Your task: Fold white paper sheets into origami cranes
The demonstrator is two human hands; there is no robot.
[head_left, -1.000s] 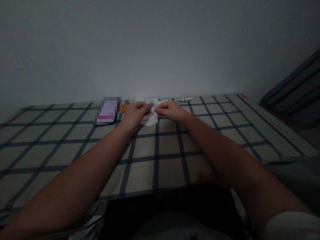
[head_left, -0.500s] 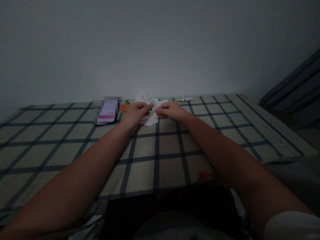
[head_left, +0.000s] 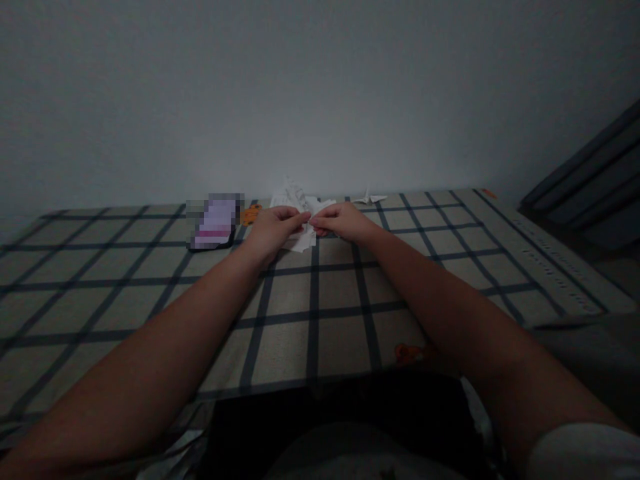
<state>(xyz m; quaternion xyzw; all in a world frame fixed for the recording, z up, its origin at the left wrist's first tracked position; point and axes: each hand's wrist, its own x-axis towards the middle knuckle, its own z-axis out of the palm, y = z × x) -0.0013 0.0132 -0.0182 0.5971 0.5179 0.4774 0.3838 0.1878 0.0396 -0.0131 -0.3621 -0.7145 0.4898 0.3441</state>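
Observation:
Both my arms reach forward over a checked cloth [head_left: 310, 313]. My left hand [head_left: 273, 228] and my right hand [head_left: 340, 221] meet at a piece of white paper [head_left: 301, 239], each pinching it with closed fingers, fingertips almost touching. More white paper [head_left: 295, 198] with faint printing lies just behind the hands, near the wall. The room is dim and the paper's folds are hard to make out.
A phone with a lit screen [head_left: 215, 223] lies left of my left hand. A small orange thing [head_left: 250, 214] sits between them. A small folded white paper shape [head_left: 369, 197] rests at the back right. A grey wall stands behind; dark fabric [head_left: 590, 180] lies at the right.
The hands have barely moved; the fingertips have drawn slightly closer together on the paper, and the loose sheet behind them has shifted a little.

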